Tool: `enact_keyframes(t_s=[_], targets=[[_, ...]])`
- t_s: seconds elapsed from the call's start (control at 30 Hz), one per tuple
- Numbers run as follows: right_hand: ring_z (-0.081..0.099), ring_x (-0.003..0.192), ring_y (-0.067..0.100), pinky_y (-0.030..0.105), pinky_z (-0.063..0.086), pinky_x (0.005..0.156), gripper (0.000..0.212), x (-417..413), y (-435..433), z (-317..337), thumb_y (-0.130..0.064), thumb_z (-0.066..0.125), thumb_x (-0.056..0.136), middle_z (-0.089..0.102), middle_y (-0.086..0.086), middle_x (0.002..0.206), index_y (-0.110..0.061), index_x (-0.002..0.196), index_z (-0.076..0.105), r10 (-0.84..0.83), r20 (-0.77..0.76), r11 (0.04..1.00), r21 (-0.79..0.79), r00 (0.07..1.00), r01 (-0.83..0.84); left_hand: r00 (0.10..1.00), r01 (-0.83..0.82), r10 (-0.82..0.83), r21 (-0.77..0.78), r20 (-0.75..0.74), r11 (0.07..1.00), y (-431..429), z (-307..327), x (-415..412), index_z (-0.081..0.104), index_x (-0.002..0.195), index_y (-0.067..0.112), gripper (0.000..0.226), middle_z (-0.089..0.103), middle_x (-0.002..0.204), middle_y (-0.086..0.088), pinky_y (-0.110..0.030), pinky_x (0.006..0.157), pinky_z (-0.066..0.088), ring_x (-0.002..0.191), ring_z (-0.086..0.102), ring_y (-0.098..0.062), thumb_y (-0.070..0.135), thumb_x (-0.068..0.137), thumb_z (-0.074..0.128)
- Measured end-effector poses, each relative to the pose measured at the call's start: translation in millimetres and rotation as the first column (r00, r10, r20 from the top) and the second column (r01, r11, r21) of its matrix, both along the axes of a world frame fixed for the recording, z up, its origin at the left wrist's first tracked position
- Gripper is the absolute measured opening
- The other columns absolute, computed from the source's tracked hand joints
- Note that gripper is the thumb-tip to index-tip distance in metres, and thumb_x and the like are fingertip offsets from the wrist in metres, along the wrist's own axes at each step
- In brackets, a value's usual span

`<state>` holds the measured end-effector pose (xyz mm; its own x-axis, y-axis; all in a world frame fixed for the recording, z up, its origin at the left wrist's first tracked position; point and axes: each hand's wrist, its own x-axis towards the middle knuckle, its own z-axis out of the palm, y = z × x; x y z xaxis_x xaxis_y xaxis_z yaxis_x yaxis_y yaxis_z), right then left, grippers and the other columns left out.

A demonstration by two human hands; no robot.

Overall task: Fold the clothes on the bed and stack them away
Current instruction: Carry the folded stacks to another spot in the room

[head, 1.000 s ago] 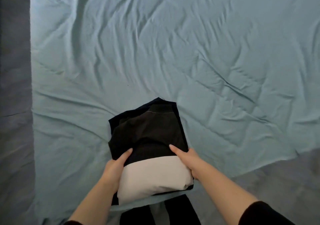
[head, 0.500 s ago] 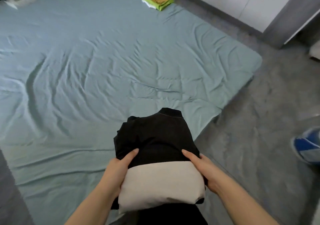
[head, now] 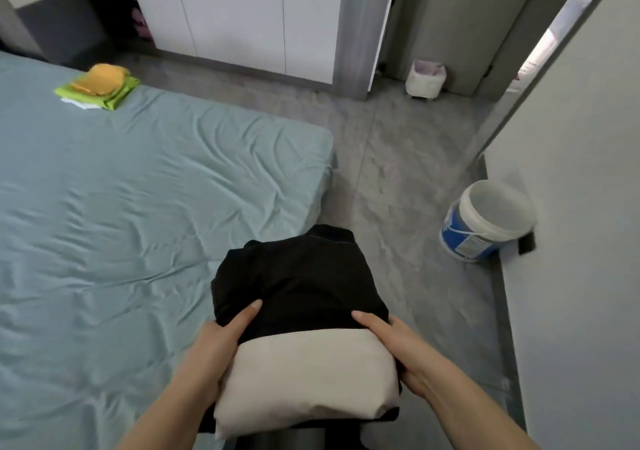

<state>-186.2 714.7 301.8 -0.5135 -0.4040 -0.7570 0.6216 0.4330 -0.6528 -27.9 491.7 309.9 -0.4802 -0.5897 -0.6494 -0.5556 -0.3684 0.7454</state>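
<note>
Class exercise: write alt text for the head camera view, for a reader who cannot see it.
Two bare hands, left hand and right hand, carry a folded black and beige clothes bundle beside a bed with a pale blue sheet. A green and orange folded pile sits at its far corner.

grey marbled floor (head: 398,172), white wardrobe doors (head: 242,16) at the far wall, a white bucket (head: 485,221) by the right wall (head: 581,207).

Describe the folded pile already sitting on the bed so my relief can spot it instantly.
Start at the bed with the pale teal sheet and follow it to its far corner, nearest the white wardrobe. The pile lies there: an orange piece on top, a lime-green one under it, a white edge at the bottom. It is the only bright thing; the bundle in the hands is black and beige.
</note>
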Motion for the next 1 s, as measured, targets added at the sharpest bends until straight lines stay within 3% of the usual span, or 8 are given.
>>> enact_keyframes(t_s=[0.07, 0.17, 0.3, 0.63, 0.77, 0.87, 1.0], targets=[[0.071, 0.090, 0.016, 0.028, 0.056, 0.071, 0.063, -37, 11, 3, -0.053, 0.078, 0.067, 0.073, -0.002, 0.103, -0.023, 0.118, 0.056, -0.025, -0.010, 1.000, -0.009, 1.000, 0.025, 1.000, 0.026, -0.026, -0.001, -0.006, 1.000, 6, 1, -41, 0.070, 0.088, 0.025, 0.063, 0.075, 0.077, 0.006, -0.035, 0.073, 0.053, 0.082, 0.071, -0.022, 0.072, 0.047, 0.077], [0.072, 0.088, 0.014, 0.027, 0.055, 0.070, 0.063, -88, 22, 6, -0.055, 0.078, 0.065, 0.073, -0.004, 0.102, -0.026, 0.116, 0.057, -0.051, -0.034, 0.998, -0.036, 0.998, 0.050, 0.998, 0.059, -0.059, -0.019, -0.019, 0.998, 12, 2, -97, 0.071, 0.093, 0.024, 0.064, 0.076, 0.086, 0.003, -0.038, 0.082, 0.054, 0.086, 0.071, -0.022, 0.071, 0.050, 0.078], [0.071, 0.093, 0.018, 0.036, 0.056, 0.084, 0.070, -149, 29, 8, -0.055, 0.079, 0.063, 0.073, -0.002, 0.105, -0.024, 0.122, 0.056, -0.089, -0.048, 0.995, -0.043, 0.995, 0.087, 0.993, 0.105, -0.108, -0.081, -0.043, 0.991, 14, 4, -168, 0.069, 0.083, 0.027, 0.048, 0.074, 0.073, 0.012, -0.025, 0.063, 0.048, 0.074, 0.069, -0.009, 0.067, 0.058, 0.074], [0.071, 0.093, 0.022, 0.043, 0.054, 0.091, 0.067, -319, -1, 0, -0.049, 0.082, 0.062, 0.075, 0.002, 0.100, -0.023, 0.118, 0.058, -0.198, -0.044, 0.979, -0.048, 0.979, 0.196, 0.980, 0.195, -0.196, -0.025, -0.037, 0.981, -33, -8, -361, 0.069, 0.085, 0.025, 0.042, 0.075, 0.081, 0.005, -0.033, 0.074, 0.052, 0.083, 0.070, -0.019, 0.061, 0.065, 0.075], [0.071, 0.093, 0.020, 0.039, 0.056, 0.086, 0.063, -407, -37, 6, -0.048, 0.083, 0.062, 0.074, 0.000, 0.100, -0.026, 0.115, 0.056, -0.246, -0.071, 0.969, -0.048, 0.967, 0.243, 0.972, 0.229, -0.231, -0.027, -0.052, 0.973, -73, -3, -462, 0.068, 0.087, 0.023, 0.041, 0.075, 0.084, 0.002, -0.032, 0.073, 0.052, 0.084, 0.070, -0.020, 0.059, 0.068, 0.075], [0.072, 0.083, 0.014, 0.030, 0.056, 0.071, 0.047, -469, -65, 15, -0.047, 0.082, 0.063, 0.076, -0.009, 0.086, -0.034, 0.100, 0.057, -0.301, -0.099, 0.953, -0.067, 0.948, 0.296, 0.956, 0.285, -0.288, -0.047, -0.056, 0.957, -104, 8, -536, 0.070, 0.086, 0.021, 0.041, 0.075, 0.078, 0.003, -0.032, 0.072, 0.052, 0.080, 0.070, -0.019, 0.058, 0.069, 0.075], [0.070, 0.096, 0.023, 0.042, 0.054, 0.090, 0.069, -543, -99, 27, -0.050, 0.084, 0.059, 0.075, 0.000, 0.101, -0.028, 0.119, 0.058, -0.319, -0.066, 0.946, -0.092, 0.946, 0.312, 0.943, 0.318, -0.324, -0.073, -0.075, 0.945, -141, 23, -625, 0.070, 0.086, 0.023, 0.038, 0.074, 0.075, 0.008, -0.027, 0.067, 0.051, 0.076, 0.070, -0.014, 0.057, 0.070, 0.074]])
